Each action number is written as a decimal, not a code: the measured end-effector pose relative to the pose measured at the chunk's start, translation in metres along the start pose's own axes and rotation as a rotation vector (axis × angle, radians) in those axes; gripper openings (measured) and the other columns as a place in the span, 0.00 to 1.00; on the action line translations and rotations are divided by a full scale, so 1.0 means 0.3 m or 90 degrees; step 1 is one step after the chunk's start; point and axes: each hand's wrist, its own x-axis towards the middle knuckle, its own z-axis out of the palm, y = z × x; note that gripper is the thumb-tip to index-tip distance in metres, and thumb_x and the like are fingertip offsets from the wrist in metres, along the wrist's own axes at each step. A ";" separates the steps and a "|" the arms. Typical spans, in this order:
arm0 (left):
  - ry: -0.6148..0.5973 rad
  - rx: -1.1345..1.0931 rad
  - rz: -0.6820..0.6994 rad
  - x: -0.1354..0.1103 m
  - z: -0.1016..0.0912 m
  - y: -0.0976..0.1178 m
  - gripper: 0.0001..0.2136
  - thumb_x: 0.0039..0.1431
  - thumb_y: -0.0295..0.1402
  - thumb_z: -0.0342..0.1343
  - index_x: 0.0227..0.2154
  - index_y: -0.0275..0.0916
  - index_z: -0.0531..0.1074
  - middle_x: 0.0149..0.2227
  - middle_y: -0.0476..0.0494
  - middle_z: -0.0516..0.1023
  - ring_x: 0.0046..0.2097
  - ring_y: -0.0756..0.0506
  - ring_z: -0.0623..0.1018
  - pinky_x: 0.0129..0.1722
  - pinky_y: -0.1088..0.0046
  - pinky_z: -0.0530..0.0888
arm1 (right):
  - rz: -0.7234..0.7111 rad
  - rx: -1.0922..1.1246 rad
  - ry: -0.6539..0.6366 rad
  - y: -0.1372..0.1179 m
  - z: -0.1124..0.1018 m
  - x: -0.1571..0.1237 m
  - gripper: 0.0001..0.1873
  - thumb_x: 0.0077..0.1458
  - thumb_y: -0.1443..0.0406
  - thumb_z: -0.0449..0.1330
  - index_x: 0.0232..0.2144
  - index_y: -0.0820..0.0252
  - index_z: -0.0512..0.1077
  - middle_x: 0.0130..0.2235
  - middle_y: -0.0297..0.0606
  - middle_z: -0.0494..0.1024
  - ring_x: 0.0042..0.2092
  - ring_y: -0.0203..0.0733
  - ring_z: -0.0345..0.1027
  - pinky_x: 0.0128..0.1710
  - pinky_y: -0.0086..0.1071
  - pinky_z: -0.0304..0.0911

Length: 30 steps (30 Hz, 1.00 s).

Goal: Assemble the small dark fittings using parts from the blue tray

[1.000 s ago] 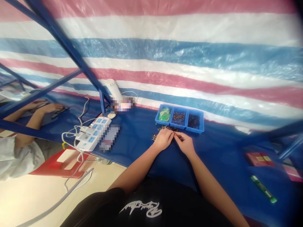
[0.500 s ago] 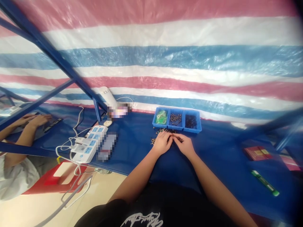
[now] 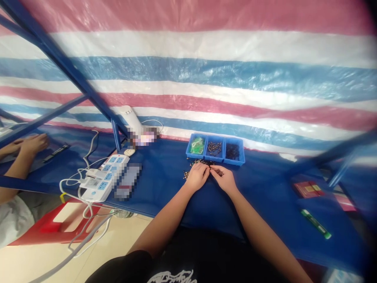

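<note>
My left hand (image 3: pixel 196 177) and my right hand (image 3: pixel 224 179) rest close together on the blue table (image 3: pixel 165 177), fingertips meeting over a tiny dark part that I can hardly make out. A scatter of small dark metal parts (image 3: pixel 194 163) lies just beyond my left hand. Behind them stand three joined blue bins (image 3: pixel 215 148): the left one holds green pieces, the middle one small metal parts, the right one dark parts.
A white power strip (image 3: pixel 101 179) with cables lies at the table's left edge, a blurred flat object (image 3: pixel 128 181) beside it. A green marker (image 3: pixel 315 224) and a red box (image 3: pixel 308 189) lie at right. Another person's hand (image 3: pixel 32 143) works at far left. A red stool (image 3: pixel 59 220) stands below.
The view has drifted so everything sits slightly lower and further left in the picture. My hands stay together at the same spot on the table. The other person's hand has moved leftward.
</note>
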 end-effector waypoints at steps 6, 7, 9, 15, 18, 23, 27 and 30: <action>-0.016 0.005 0.003 0.004 0.009 0.000 0.12 0.68 0.33 0.43 0.35 0.39 0.71 0.35 0.43 0.76 0.40 0.44 0.73 0.44 0.63 0.70 | -0.009 0.001 -0.001 0.002 -0.009 0.003 0.17 0.53 0.56 0.61 0.42 0.58 0.78 0.39 0.41 0.82 0.36 0.45 0.75 0.38 0.39 0.72; -0.016 0.003 0.004 0.004 0.009 0.002 0.12 0.68 0.33 0.43 0.35 0.39 0.71 0.34 0.43 0.76 0.40 0.44 0.73 0.44 0.63 0.70 | -0.011 -0.004 0.004 0.004 -0.009 0.002 0.17 0.53 0.56 0.62 0.41 0.58 0.78 0.39 0.42 0.81 0.36 0.45 0.75 0.38 0.39 0.72; -0.009 -0.005 0.004 0.003 0.006 0.007 0.11 0.68 0.33 0.43 0.37 0.39 0.71 0.36 0.43 0.76 0.41 0.44 0.73 0.45 0.63 0.70 | -0.012 -0.001 0.014 0.009 -0.009 0.001 0.17 0.53 0.55 0.61 0.42 0.58 0.78 0.40 0.42 0.81 0.36 0.46 0.75 0.38 0.39 0.72; 0.006 -0.027 -0.013 -0.002 -0.004 0.008 0.09 0.67 0.33 0.45 0.39 0.39 0.69 0.38 0.43 0.75 0.41 0.45 0.73 0.46 0.64 0.70 | -0.013 0.003 0.016 0.015 -0.001 -0.001 0.18 0.53 0.55 0.62 0.41 0.58 0.79 0.41 0.42 0.81 0.37 0.47 0.76 0.39 0.40 0.72; -0.001 -0.018 -0.014 -0.002 0.003 -0.002 0.10 0.68 0.33 0.43 0.38 0.39 0.69 0.37 0.42 0.74 0.41 0.45 0.73 0.45 0.64 0.71 | -0.020 0.000 0.012 0.010 -0.001 -0.002 0.18 0.53 0.55 0.62 0.42 0.58 0.78 0.40 0.42 0.81 0.36 0.46 0.75 0.38 0.40 0.72; -0.001 -0.015 -0.016 -0.002 0.005 -0.001 0.10 0.68 0.32 0.42 0.37 0.39 0.69 0.36 0.42 0.74 0.41 0.44 0.73 0.45 0.63 0.71 | -0.029 -0.011 0.019 0.001 -0.007 -0.004 0.17 0.52 0.55 0.62 0.40 0.59 0.78 0.40 0.42 0.81 0.36 0.46 0.75 0.38 0.40 0.71; 0.009 -0.043 -0.017 -0.004 -0.006 0.010 0.08 0.67 0.33 0.45 0.40 0.39 0.69 0.39 0.43 0.75 0.42 0.44 0.73 0.47 0.62 0.70 | -0.022 -0.002 0.022 -0.002 -0.008 -0.005 0.18 0.52 0.54 0.62 0.39 0.59 0.78 0.39 0.43 0.81 0.36 0.46 0.75 0.39 0.40 0.71; 0.001 -0.047 -0.007 -0.005 -0.007 0.009 0.09 0.67 0.33 0.45 0.40 0.39 0.69 0.39 0.43 0.76 0.43 0.44 0.74 0.47 0.62 0.70 | -0.014 0.006 0.021 -0.003 -0.006 -0.005 0.18 0.52 0.53 0.62 0.39 0.59 0.78 0.39 0.43 0.81 0.36 0.47 0.75 0.40 0.41 0.72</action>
